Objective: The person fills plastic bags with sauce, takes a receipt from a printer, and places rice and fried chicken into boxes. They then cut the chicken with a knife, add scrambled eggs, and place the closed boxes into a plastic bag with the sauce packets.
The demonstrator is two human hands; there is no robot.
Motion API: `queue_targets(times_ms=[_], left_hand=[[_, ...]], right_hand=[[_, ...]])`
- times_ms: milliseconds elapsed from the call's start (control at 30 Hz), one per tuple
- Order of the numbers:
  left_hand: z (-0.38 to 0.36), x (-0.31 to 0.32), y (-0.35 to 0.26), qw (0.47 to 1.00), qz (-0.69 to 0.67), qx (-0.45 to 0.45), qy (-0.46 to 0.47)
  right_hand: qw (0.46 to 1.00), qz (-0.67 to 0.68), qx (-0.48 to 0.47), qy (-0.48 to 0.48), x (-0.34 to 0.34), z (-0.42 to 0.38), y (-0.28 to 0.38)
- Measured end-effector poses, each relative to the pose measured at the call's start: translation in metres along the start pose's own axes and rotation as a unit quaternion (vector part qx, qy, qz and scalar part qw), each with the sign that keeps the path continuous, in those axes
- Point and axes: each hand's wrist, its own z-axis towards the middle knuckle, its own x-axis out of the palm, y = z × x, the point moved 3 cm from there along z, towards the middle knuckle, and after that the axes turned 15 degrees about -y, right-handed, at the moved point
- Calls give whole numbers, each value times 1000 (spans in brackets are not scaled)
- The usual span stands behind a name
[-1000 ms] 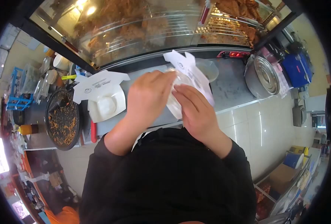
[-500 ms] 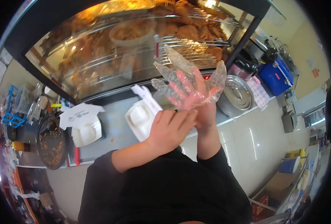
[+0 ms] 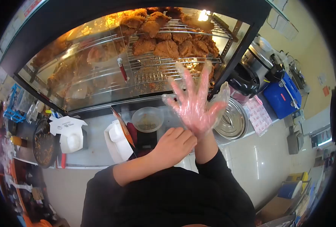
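My right hand (image 3: 193, 108) is inside a clear plastic glove, raised before the heated cabinet with its fingers spread. Loose plastic sticks out past the fingertips and beside the thumb. My left hand (image 3: 174, 146) is bare, its fingers curled closed on the glove's cuff at the right wrist. Behind the gloved hand, pieces of fried chicken (image 3: 166, 49) lie on wire racks in the cabinet (image 3: 99, 108). Left of my left hand stands an open white box (image 3: 116, 145) with a white mound in it, and a clear round bowl (image 3: 148, 120) sits just beyond.
Another open box (image 3: 72, 142) and a dark pan (image 3: 43, 149) stand at the left. A red-handled tool (image 3: 63, 160) lies near the counter edge. At the right are a round metal lid (image 3: 231, 119), a black-lidded cooker (image 3: 245, 77), patterned paper (image 3: 258, 115) and a blue box (image 3: 283, 89).
The gloved fingers have spread wider and fill more of the glove. My left hand has shifted toward the wrist. The view has moved, and the clear bowl now shows.
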Motion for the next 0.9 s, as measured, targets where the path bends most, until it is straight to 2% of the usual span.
queue_targets(times_ms=[33,100,133,167,200,267,300,333,433,467,567,600,633,667,700,767,833,900], left_hand=[[-4,4,3,999,-30,-9,0],[-6,-1,9,997,-50,-56,-30],[-5,-12,13,993,-40,-93,-56],[-6,-25,17,988,-31,-128,-82],[-13,-38,22,985,1,-147,-90],[-25,-56,24,963,-3,-216,-159],[-30,-64,24,949,-5,-247,-194],[-33,-72,22,948,13,-241,-206],[-45,-96,17,941,67,-226,-243],[-56,-104,16,935,86,-230,-255],[-96,-129,13,906,137,-273,-293],[-112,-134,12,890,143,-296,-317],[-128,-138,10,872,148,-319,-341],[-143,-142,9,860,153,-338,-350],[-158,-146,6,847,157,-358,-359],[-179,-150,4,820,164,-395,-380],[-194,-154,2,791,172,-422,-408],[-202,-161,1,769,166,-452,-419]], right_hand=[[991,-119,-10,-59,5,11,7],[922,-353,-30,-157,23,40,24],[925,-352,-120,-76,22,58,28],[788,-571,-211,-88,24,77,36],[637,-679,-365,9,37,99,38],[376,-809,-445,86,52,138,25],[304,-867,-388,67,59,156,8],[229,-915,-329,46,65,169,-1],[240,-943,-203,111,84,190,-5],[235,-942,-213,111,81,192,-2],[274,-897,-298,178,49,209,18],[186,-879,-373,230,42,205,32],[111,-856,-447,235,33,209,47],[197,-866,-433,151,47,200,60],[217,-825,-493,168,28,207,80],[174,-845,-478,165,13,214,111],[120,-939,-318,60,3,222,123],[191,-928,-313,60,0,224,132]])
